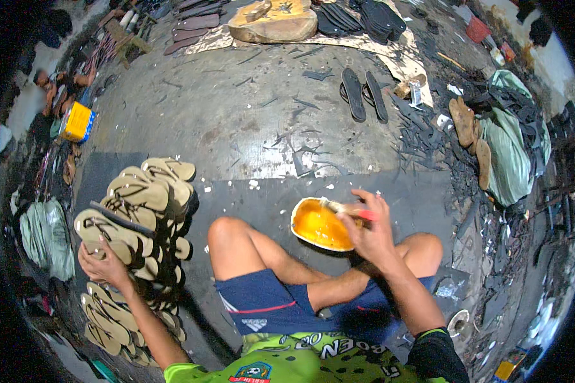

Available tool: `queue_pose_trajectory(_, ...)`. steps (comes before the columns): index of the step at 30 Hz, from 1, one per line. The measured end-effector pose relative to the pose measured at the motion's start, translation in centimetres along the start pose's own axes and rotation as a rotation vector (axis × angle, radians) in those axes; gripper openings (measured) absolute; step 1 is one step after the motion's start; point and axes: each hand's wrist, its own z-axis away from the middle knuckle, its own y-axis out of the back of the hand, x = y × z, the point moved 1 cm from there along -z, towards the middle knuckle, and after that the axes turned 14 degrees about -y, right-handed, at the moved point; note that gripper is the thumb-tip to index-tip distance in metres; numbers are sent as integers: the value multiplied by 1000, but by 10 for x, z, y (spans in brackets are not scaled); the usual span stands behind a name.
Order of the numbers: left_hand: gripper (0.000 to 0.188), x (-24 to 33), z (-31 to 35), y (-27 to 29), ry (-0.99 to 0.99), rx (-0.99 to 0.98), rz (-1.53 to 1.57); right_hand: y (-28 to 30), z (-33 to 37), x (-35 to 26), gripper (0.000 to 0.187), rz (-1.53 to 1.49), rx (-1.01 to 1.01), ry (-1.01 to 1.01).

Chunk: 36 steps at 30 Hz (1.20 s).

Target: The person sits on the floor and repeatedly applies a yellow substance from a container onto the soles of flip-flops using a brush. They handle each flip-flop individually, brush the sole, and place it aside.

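The left hand is clamped on the near end of a beige flip-flop at the pile of beige flip-flops, left side; whether it is lifted clear cannot be told. The right hand has its fingers closed on a red-handled brush, partly blurred, its head over the far part of a bowl of orange-yellow substance, right of centre. Far right of the bowl lies a pair of black flip-flops; beyond, a wooden block.
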Motion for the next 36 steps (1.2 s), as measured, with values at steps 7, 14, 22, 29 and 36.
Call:
queue_pose_trajectory(7,66,-65,41,-28,268,-394,70,12,37,65,19,497,-218,19)
queue_pose_trajectory(14,60,-63,37,-21,412,-496,247,15,46,61,18,482,-281,-99)
queue_pose_trajectory(22,48,-85,33,-37,382,-176,499,21,37,49,30,488,-226,-108)
queue_pose_trajectory(29,15,65,58,96,0,-525,1200,64,26,1,41,-665,-79,-377)
queue_pose_trajectory(36,57,171,146,97,-255,-835,1128,126,33,-61,38,-1422,-141,-337)
